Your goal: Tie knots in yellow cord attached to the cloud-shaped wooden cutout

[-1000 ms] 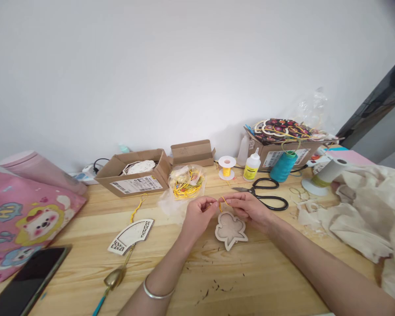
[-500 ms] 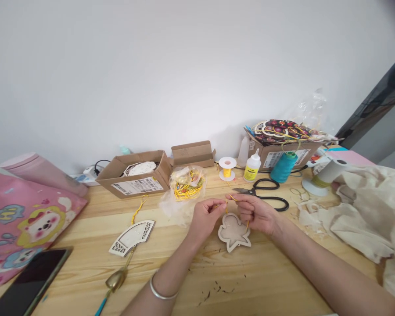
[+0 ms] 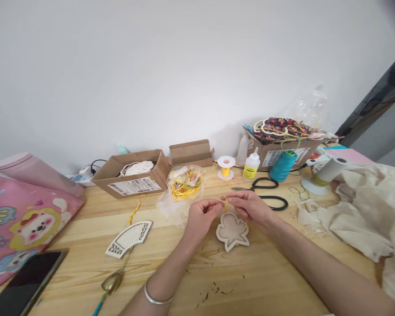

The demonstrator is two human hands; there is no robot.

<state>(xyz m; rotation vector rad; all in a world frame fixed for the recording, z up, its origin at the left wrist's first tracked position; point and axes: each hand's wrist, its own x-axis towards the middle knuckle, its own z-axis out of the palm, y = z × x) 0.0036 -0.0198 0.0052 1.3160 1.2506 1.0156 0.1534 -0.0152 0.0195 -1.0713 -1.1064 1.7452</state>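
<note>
Both my hands meet over the middle of the table, working a yellow cord. My left hand pinches the cord between thumb and forefinger. Close beside it, my right hand grips another part of the same cord, its other fingers curled. From the cord hangs a pale wooden flower-shaped frame, just below my fingertips; one strand crosses its right side. The exact loop of the cord is partly hidden by my fingers. To the left lies a fan-shaped wooden piece with a yellow cord at its top.
Black-handled scissors lie just beyond my right hand. Behind stand a glue bottle, a yellow thread spool and a teal thread cone. A plastic bag of cords, a cardboard box, a spoon and crumpled cloth surround the area.
My right fingers have shifted and straightened slightly, and the cord end between the hands stands more upright. The whole view has moved a little; the flower frame still hangs below.
</note>
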